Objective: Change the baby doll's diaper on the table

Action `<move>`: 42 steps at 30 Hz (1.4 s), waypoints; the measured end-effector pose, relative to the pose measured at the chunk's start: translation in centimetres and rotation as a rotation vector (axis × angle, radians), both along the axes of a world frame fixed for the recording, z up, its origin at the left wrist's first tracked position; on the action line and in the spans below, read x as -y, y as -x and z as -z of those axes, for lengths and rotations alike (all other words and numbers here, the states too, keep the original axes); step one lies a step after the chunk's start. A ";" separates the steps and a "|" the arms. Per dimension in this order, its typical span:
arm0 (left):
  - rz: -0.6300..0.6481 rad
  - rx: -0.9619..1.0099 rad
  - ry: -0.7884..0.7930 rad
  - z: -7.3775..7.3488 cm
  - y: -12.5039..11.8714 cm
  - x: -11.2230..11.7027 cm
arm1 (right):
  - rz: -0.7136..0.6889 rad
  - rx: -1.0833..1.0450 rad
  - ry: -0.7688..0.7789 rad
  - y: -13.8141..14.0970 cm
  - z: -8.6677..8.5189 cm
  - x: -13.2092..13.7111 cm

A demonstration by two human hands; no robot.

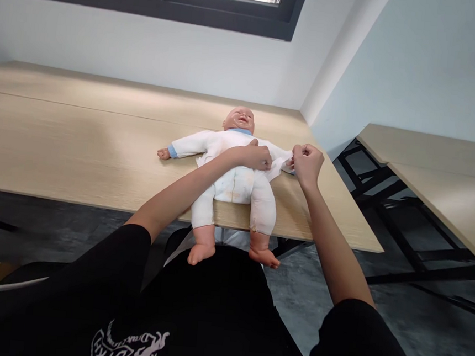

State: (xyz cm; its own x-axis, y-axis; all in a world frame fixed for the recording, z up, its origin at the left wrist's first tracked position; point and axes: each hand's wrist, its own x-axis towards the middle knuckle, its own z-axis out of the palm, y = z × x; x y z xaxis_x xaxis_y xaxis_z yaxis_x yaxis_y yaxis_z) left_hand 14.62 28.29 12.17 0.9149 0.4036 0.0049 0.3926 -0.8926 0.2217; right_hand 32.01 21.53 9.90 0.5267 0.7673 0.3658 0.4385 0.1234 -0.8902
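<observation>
A baby doll [241, 120] lies face up on the table, its feet hanging over the front edge. It wears a white shirt [223, 145] with a blue collar and blue cuff, and a white diaper [233, 184] over a white cloth body. My left hand [256, 156] reaches across the doll's belly, fingers curled on the shirt's front. At the doll's arm on the right side, my right hand [307, 163] pinches white shirt cloth near the sleeve. The cloth stretches between my hands. My fingers partly hide that cuff and the doll's hand.
The light wooden table [77, 153] stands against a wall below a dark-framed window [222, 13]. To the right, across a gap, is another table [449, 180] with black metal legs. A white cable [7, 286] runs at the lower left.
</observation>
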 end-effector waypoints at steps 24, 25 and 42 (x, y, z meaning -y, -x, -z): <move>-0.090 0.177 0.120 -0.8 8.0 3.2 | -0.324 0.044 -0.205 6.2 -1.7 0.1; -0.112 0.174 0.120 -0.6 7.6 2.9 | -0.331 0.116 -0.194 6.4 -1.7 0.2; -0.040 0.558 0.324 0.9 7.4 0.4 | -0.404 0.729 0.040 10.0 -1.4 0.7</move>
State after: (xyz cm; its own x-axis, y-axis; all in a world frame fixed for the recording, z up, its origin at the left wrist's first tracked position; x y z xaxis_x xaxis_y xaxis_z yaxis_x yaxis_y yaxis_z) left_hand 7.24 27.91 11.26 0.7944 0.4980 0.3479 0.1715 -0.7332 0.6580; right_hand 21.99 20.79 11.28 -0.1500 0.8661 0.4769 0.8351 0.3692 -0.4077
